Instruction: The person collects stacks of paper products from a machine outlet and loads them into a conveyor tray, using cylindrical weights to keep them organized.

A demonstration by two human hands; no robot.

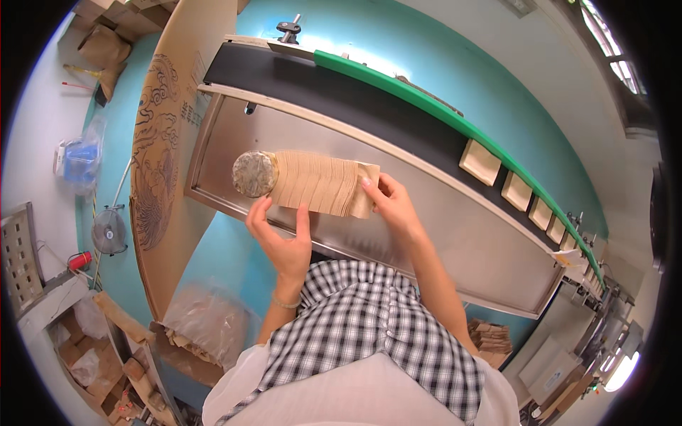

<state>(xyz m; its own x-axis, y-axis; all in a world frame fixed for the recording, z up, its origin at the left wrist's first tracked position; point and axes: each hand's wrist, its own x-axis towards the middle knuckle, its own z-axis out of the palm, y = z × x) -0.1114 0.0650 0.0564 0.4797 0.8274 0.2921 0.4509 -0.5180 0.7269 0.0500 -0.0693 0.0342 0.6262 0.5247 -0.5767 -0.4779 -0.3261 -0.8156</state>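
Note:
A row of tan paper pieces [312,181], packed close and overlapping, lies on the metal worktop [455,220] in front of me. At its left end rests a round, mottled grey stone-like block [254,174]. My left hand [284,241] is at the row's near side, thumb and fingers apart, with fingertips at the block and at the paper edges. My right hand [396,206] pinches the rightmost piece of tan paper [366,192] between thumb and fingers. That piece stands slightly away from the others.
Beyond the worktop runs a black conveyor belt [341,106] with a green guide rail [398,86]. Several cream square boxes [479,162] sit on the belt at right. A tall cardboard sheet [158,156] stands at left. Plastic-covered material [206,319] lies below left.

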